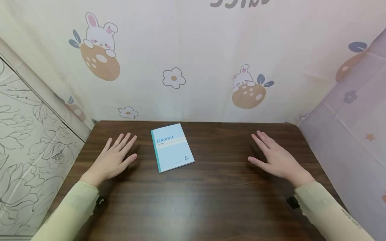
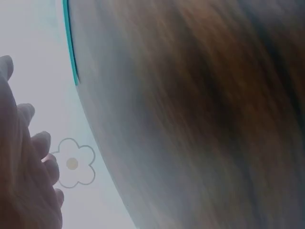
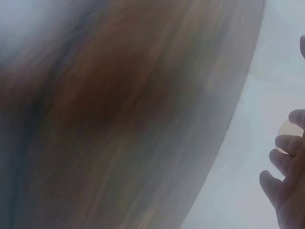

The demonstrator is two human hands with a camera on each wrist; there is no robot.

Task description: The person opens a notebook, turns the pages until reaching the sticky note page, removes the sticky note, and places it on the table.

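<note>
A light blue notebook point(image 1: 173, 152) with a teal spine and the word "Gambit" on its cover lies closed on the dark wooden table, left of the middle. To its left is my left hand point(image 1: 113, 160), palm down with the fingers spread, apart from the notebook. On the table's right side my right hand point(image 1: 275, 159) has its fingers straight and the thumb held out, with nothing in it. In the left wrist view the notebook's teal edge point(image 2: 71, 47) shows near the top. The right wrist view has only fingertips of the right hand point(image 3: 290, 176) at its edge.
The brown table point(image 1: 211, 201) ends at a back edge against a pale curtain point(image 1: 205, 43) printed with rabbits and flowers. A panel with line-drawn flowers point(image 1: 27, 160) stands at the left. More curtain point(image 1: 356, 117) hangs along the right side.
</note>
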